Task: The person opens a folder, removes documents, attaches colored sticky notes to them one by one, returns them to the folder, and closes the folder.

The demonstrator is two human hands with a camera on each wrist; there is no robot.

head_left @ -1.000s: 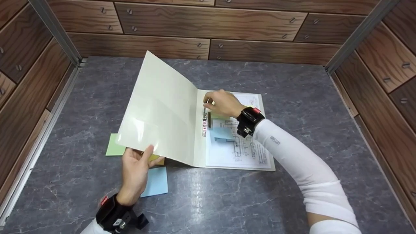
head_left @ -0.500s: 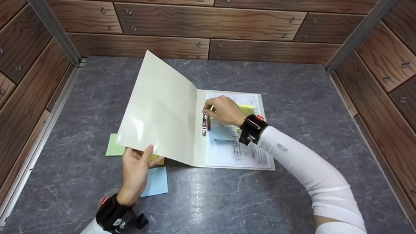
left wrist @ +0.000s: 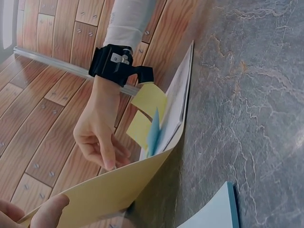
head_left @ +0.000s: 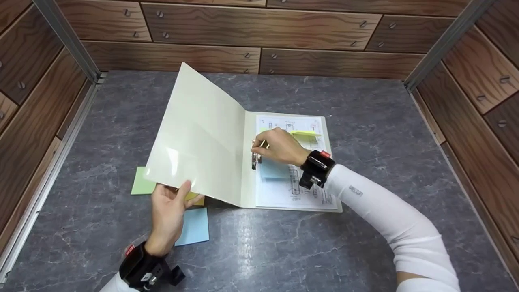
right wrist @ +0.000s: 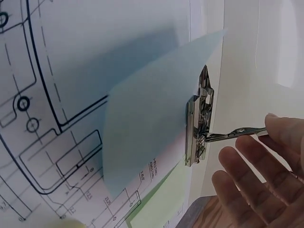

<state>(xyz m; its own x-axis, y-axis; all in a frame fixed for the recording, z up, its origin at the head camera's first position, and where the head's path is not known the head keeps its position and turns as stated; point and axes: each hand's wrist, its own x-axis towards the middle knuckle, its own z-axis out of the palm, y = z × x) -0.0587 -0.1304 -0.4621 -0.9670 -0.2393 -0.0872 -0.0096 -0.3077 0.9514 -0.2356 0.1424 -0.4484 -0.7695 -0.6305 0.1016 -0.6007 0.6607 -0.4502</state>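
Observation:
A pale file folder (head_left: 198, 134) stands part-way spread on the table, its cover raised to the left. My left hand (head_left: 167, 215) grips the cover's near edge between thumb and fingers. Inside lie printed drawing sheets (head_left: 279, 196) with a blue sticky note (right wrist: 142, 109), a green one (right wrist: 159, 199) and yellow ones (left wrist: 151, 102). Along the spine sits a metal lever clip (right wrist: 194, 128). My right hand (head_left: 282, 147) pinches the end of the clip's lever (right wrist: 237, 133), which sticks out from the clip in the right wrist view. From the head view this hand covers part of the clip.
Sticky note pads lie on the grey marbled table (head_left: 284, 247) at the folder's left: green (head_left: 142, 182), yellow (head_left: 198, 200), partly under the cover, and blue (head_left: 195, 227). Wood-patterned panels (head_left: 259, 24) wall in the back and sides.
My right hand has moved toward the near end of the clip with the lever in its pinch, uncovering a yellow note and the sheets' far part. The left hand and cover stay put.

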